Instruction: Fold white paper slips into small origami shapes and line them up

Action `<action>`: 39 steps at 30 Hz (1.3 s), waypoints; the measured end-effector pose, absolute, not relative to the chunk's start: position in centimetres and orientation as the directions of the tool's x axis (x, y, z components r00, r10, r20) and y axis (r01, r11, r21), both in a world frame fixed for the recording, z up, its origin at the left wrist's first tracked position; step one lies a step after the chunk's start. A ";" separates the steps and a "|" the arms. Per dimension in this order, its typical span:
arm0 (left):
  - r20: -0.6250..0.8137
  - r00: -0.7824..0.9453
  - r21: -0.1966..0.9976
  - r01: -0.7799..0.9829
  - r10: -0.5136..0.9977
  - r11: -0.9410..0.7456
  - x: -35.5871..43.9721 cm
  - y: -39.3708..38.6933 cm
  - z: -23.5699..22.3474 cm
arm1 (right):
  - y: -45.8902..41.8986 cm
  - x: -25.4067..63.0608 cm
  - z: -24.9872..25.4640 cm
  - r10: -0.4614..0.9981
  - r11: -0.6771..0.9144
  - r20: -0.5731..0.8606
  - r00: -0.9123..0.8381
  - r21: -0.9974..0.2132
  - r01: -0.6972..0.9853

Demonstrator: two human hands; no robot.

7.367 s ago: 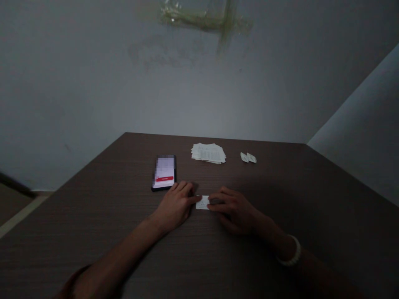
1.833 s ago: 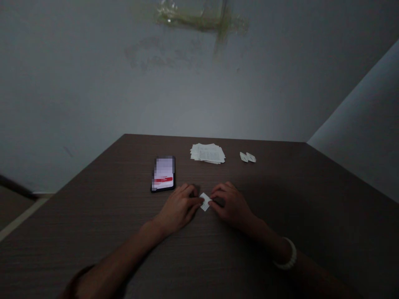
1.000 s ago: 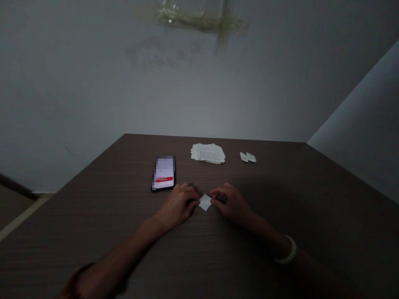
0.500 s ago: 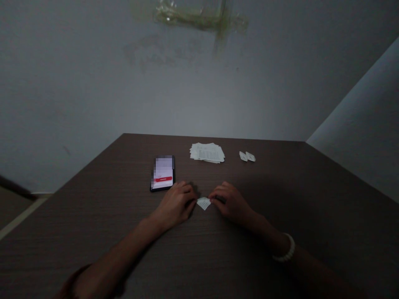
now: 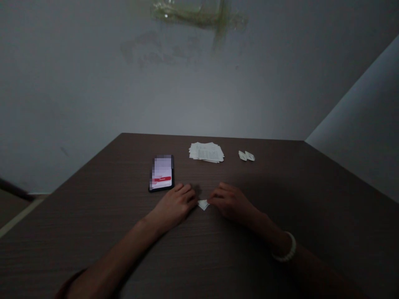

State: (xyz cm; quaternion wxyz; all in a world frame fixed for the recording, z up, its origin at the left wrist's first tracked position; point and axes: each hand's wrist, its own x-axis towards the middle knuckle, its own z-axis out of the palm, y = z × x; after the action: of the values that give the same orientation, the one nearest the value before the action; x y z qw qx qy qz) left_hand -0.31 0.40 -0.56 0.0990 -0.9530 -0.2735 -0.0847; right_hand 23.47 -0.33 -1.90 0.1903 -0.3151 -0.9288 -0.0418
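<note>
Clock directions run from the folded paper (image 5: 203,205), which sits low on the bench (image 5: 199,257) with its point at 6. At 3, the right hand (image 5: 233,202) has its fingers clamped on one corner; at 9, the left hand (image 5: 178,202) touches the other, though whether its fingers pinch cannot be told. The phone (image 5: 162,174) lies at 10, just beyond the left knuckles. Toward 12, a strip of bench separates the paper from the ragged-edged stack (image 5: 206,152), near the far edge.

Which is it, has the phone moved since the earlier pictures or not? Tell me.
No. Against the table's far-left corner, the phone lies in the same place, so no direction to give; the whole view shifted slightly.
</note>
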 end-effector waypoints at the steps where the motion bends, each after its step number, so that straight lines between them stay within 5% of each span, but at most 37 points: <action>1: 0.221 0.829 -0.135 0.547 0.513 -0.826 -0.3 0.3 -0.5 | -0.3 23.5 -2.0 0.559 0.802 0.382 -0.736 -0.023 0.597; 9: 0.253 0.833 0.079 0.490 0.492 -0.868 -0.2 -0.2 -0.2 | -0.5 23.5 -2.0 0.530 0.807 0.385 -0.755 0.044 0.589; 20: 0.243 0.840 0.083 0.480 0.485 -0.873 0.0 -0.3 -0.6 | -0.5 23.3 -1.8 0.495 0.825 0.376 -0.783 0.079 0.560; 31: 0.279 0.821 0.186 0.463 0.498 -0.867 0.3 -0.5 -0.4 | -0.3 23.6 -2.2 0.687 0.721 0.405 -0.603 -0.278 0.635; 39: 0.319 0.795 0.099 0.513 0.516 -0.852 0.7 -0.6 -1.0 | 0.0 23.6 -1.8 0.603 0.776 0.400 -0.690 -0.096 0.623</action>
State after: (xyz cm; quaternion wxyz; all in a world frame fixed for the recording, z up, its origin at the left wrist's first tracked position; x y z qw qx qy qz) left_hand 0.75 -0.64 -1.00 -0.0039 -0.9474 -0.2715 -0.1693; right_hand 23.64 -0.01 -1.77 0.2091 -0.3337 -0.9189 -0.0235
